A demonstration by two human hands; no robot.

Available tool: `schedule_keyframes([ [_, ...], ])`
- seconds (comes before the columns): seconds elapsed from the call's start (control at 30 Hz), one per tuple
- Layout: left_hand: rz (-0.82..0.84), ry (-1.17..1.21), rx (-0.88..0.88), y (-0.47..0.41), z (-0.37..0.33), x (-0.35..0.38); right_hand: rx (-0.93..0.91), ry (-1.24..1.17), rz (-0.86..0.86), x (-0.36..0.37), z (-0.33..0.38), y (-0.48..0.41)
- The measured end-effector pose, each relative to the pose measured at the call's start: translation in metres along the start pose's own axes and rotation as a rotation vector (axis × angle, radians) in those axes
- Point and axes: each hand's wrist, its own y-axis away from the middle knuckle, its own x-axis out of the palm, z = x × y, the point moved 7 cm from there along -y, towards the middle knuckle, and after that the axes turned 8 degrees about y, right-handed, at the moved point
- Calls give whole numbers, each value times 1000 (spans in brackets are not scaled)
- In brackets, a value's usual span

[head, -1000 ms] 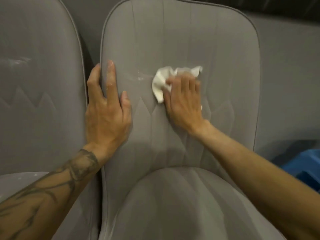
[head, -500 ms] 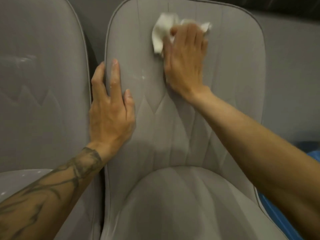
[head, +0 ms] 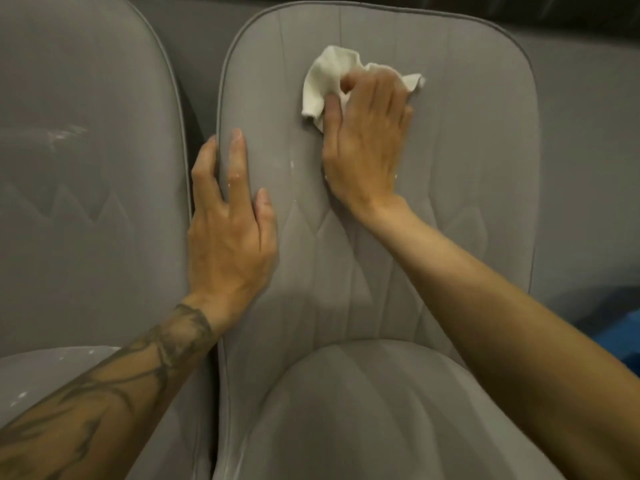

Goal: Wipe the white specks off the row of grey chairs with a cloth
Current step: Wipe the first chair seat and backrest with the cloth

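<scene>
A grey padded chair fills the middle of the view, its backrest facing me. My right hand presses a crumpled white cloth flat against the upper backrest, fingers spread over it. My left hand rests on the backrest's left edge, fingers straight, two of them over the piping. A few white specks show on the fabric between my hands. A second grey chair stands to the left, with a whitish smear on its backrest and specks on its seat.
The two chairs stand close with a narrow dark gap between them. A grey surface runs behind on the right. Something blue shows low at the right edge.
My right hand slid the cloth up the backrest to near the top, then came partway back down. My left hand stayed on the chair's left edge.
</scene>
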Motion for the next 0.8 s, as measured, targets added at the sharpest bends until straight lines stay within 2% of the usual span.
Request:
schedule_keyframes([
  [0.07, -3, 1, 14, 0, -1, 0, -32, -70, 69, -1, 12, 34],
  [0.17, -6, -1, 5, 0, 0, 0, -240, -120, 273, -7, 18, 92],
  [0.2, -5, -2, -4, 0, -1, 0, -296, -98, 282, -6, 14, 89],
  [0.27, 2, -4, -9, 0, -2, 0, -287, -27, 210, 1, 3, 56],
  [0.4, 1, 0, -11, -1, 0, 0, -49, 9, -8, 5, -8, 5],
  [0.47, 4, -4, -10, 0, 0, 0, -71, -51, 42, 6, -3, 42],
  [0.6, 11, -10, -16, -1, -1, 0, -293, -108, 306, -4, -2, 140],
  [0.67, 6, -12, -17, -1, -1, -1, -352, -79, 275, -2, -9, 125],
  [0.8, -17, -5, -3, 0, 0, 0, -128, 11, 58, 8, -28, 40],
])
